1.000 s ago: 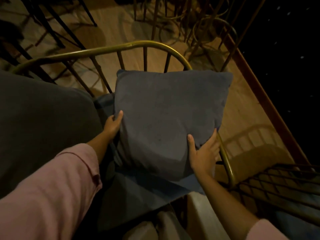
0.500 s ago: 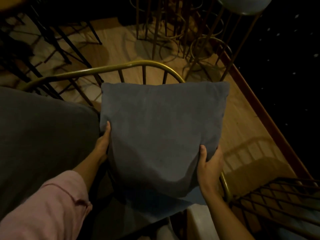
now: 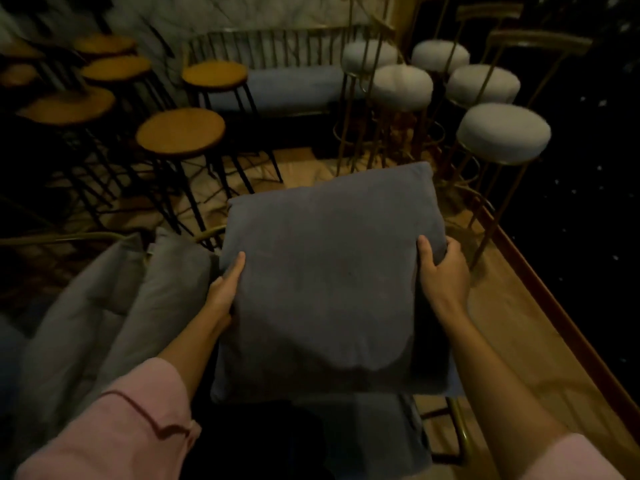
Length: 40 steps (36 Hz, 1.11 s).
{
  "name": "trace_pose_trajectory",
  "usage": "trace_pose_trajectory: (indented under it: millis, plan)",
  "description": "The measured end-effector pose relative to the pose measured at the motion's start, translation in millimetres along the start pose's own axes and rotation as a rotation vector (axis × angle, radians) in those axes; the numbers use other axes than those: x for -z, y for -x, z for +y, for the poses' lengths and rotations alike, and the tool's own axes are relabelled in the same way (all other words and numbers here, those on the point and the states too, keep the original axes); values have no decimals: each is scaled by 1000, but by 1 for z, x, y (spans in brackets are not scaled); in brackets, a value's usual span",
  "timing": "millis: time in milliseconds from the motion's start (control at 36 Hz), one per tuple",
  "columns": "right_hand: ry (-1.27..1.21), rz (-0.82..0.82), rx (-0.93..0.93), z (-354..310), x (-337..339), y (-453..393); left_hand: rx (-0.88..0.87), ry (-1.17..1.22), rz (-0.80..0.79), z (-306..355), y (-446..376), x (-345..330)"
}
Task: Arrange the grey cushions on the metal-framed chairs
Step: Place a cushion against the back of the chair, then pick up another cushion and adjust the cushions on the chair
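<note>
A square grey cushion [image 3: 329, 282] fills the middle of the view, held up in front of me above the chair. My left hand [image 3: 223, 292] grips its left edge and my right hand [image 3: 441, 268] grips its right edge, thumb on the front face. Below it lies the chair's grey seat pad [image 3: 374, 434], with a piece of brass frame [image 3: 460, 431] at its right. Two more grey cushions [image 3: 114, 306] lean side by side at the left, against a brass chair rail [image 3: 59, 237].
Round wooden stools [image 3: 180, 131] on black legs crowd the left and far middle. White padded bar stools [image 3: 504, 133] on brass legs stand at the right. A brass-framed bench [image 3: 287, 81] sits at the back. A wooden floor edge [image 3: 561, 306] borders a dark drop on the right.
The cushion has come up off the chair back with both hands still on it. My view has tilted upward, bringing the stools and bench into sight.
</note>
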State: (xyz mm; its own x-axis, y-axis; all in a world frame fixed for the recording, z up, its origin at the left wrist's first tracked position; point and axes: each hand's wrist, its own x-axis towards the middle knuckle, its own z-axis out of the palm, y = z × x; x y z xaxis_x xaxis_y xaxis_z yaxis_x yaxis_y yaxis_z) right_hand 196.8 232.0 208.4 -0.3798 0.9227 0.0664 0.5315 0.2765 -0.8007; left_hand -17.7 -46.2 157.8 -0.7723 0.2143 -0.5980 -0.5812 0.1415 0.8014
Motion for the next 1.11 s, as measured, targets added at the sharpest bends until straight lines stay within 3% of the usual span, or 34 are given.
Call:
trace_pose_trajectory:
  millis: [278, 639, 833, 1111]
  plan:
    - [-249, -256, 141, -107, -71, 68, -258, 46, 302, 71, 85, 152]
    - [-392, -753, 402, -262, -187, 220, -222, 214, 763, 41, 191, 395]
    - [-351, -919, 449, -315, -250, 298, -222, 318, 841, 4, 183, 514]
    - [-286, -948, 439, -370, -372, 368, -187, 317, 821, 39, 126, 627]
